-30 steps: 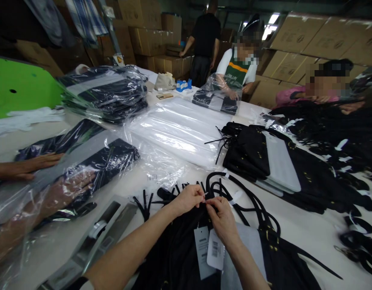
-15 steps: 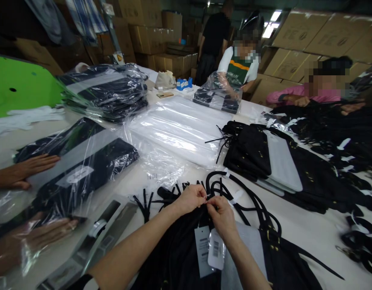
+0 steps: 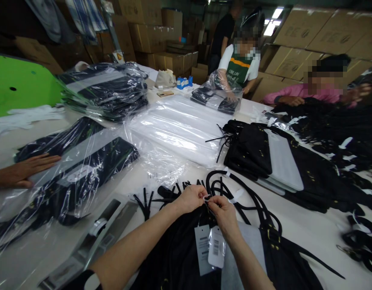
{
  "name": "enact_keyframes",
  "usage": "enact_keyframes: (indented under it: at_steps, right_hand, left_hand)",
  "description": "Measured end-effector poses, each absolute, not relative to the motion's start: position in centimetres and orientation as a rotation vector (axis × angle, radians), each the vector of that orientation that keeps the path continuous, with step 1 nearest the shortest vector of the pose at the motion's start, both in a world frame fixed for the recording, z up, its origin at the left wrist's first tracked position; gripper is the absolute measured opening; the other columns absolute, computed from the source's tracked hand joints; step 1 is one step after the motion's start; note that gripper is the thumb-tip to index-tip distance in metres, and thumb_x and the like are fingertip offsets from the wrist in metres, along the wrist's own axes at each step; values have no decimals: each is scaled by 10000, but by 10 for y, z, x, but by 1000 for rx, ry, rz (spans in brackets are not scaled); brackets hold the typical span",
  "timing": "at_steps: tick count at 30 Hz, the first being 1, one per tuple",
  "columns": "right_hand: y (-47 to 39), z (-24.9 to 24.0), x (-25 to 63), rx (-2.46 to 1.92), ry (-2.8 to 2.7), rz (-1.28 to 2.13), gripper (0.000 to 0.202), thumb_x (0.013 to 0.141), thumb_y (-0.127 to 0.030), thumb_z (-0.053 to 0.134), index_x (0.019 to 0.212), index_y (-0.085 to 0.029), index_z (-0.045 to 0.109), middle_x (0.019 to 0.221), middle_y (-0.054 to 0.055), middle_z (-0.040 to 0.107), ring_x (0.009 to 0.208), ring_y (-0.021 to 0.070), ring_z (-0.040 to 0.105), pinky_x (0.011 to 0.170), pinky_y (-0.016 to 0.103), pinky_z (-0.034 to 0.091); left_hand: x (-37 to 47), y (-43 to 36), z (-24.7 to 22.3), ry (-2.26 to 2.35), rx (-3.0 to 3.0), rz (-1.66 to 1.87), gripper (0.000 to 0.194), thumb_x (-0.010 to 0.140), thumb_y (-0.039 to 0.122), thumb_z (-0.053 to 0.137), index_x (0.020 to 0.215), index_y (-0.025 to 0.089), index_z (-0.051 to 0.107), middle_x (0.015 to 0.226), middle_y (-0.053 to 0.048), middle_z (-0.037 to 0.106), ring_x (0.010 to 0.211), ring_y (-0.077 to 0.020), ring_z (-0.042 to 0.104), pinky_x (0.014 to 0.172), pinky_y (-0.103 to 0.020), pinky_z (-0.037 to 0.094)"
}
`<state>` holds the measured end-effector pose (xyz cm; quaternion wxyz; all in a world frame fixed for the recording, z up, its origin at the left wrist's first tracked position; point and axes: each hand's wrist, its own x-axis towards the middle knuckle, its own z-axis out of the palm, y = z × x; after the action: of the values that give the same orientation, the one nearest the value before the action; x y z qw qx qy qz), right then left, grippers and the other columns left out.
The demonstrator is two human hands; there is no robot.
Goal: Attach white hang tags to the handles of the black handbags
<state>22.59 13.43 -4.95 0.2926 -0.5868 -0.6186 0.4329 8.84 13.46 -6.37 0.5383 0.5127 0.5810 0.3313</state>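
Black bags [image 3: 186, 245] with straps and brass fittings lie on the table before me. At their top edge my left hand [image 3: 194, 197] and my right hand [image 3: 221, 207] nearly meet, fingers pinched on something small and whitish between them, too small to name. Just below hang a grey paper tag [image 3: 202, 249] and a clear-sleeved barcode tag [image 3: 216, 247]. Dark strap loops [image 3: 255, 197] curve up beside my right hand. A pale sheet [image 3: 249, 249] partly covers the bags under my right forearm.
Clear plastic bags [image 3: 179, 125] lie mid-table, with stacked black bags [image 3: 249, 153] at right. A metal tool [image 3: 98, 233] is left of my forearm. Another person's hand [image 3: 37, 167] presses a plastic-wrapped bag [image 3: 92, 161]. People stand or sit across the table.
My hands remain nearly in place, with a whitish bit now showing between the fingers. The co-worker's lower hand at left has gone from view. The person in pink has raised one hand.
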Motion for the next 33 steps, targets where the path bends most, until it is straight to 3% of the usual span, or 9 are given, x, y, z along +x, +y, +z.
enact_keyframes:
  at_steps: [5,10,16,21,23,27,29,33]
  right_hand:
    - [135,-53,226,-1586,-1644,1136,181,620,-328,454,591,-188,565,640,27,554,638,183,512,618,314,401]
    - [129,-47,231,-1540,-1723,1059,170,647,-341,472,606,-196,552,707,38,545,718,198,508,677,327,399]
    - [80,-39,255,-1829,-1776,908,417,712,-457,490,1000,-155,509,944,106,543,876,250,509,722,367,406]
    - [59,-42,254,-2060,-1792,931,431,703,-404,529,1049,-153,479,905,107,592,804,261,547,669,369,385]
    - [65,-42,256,-2089,-1658,1056,338,650,-359,594,927,-177,528,729,56,615,661,235,555,588,340,366]
    - [83,-34,269,-1729,-992,1801,238,519,-300,722,623,-168,553,513,-12,578,465,130,503,480,255,349]
    - [86,-29,273,-1495,-677,2051,267,492,-297,761,607,-139,579,512,-17,585,443,90,488,464,220,356]
    - [80,-25,264,-1332,-448,2200,281,480,-243,790,647,-111,606,548,2,616,471,81,524,463,185,381]
  left_hand:
    - [88,137,-59,1382,1170,716,176,525,43,491,604,132,621,494,58,505,485,-78,419,475,-189,304]
    - [88,139,-43,1285,1057,711,161,480,32,490,526,126,613,457,52,522,456,-70,418,467,-187,301]
    - [89,136,-37,1174,891,772,138,460,47,476,489,125,586,471,34,563,490,-88,487,506,-196,362]
    - [90,134,-35,1087,849,792,137,442,68,460,479,123,580,457,11,576,496,-110,518,523,-215,386]
    - [90,133,-31,1064,852,798,127,436,76,461,472,120,575,434,9,560,472,-106,505,511,-214,373]
    - [91,126,-23,1063,828,835,106,436,93,462,470,121,558,423,17,536,429,-85,461,491,-209,334]
    - [90,120,-18,1081,804,859,94,439,98,469,476,124,552,426,23,527,431,-79,445,489,-207,319]
    - [89,104,-11,1115,778,884,101,438,97,490,502,120,565,465,27,531,462,-74,431,486,-202,291]
